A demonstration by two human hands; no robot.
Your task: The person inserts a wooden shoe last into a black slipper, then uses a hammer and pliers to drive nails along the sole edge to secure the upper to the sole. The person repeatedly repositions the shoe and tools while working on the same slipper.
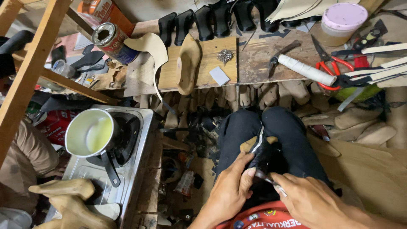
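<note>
My left hand (231,191) grips a black shoe upper stretched over a wooden last (259,149), which rests on my lap between my knees in dark trousers. My right hand (307,199) holds a small metal tool (271,180) whose tip touches the black leather near my left thumb. The heel end of the last shows pale wood at the top.
A wooden bench (254,59) ahead holds a wooden last (187,63), a pile of nails (225,55), a hammer (303,68), red-handled scissors (333,68), a lidded jar (341,21) and a tin can (111,40). A pot (91,133) sits on a stove at left. Several lasts lie under the bench.
</note>
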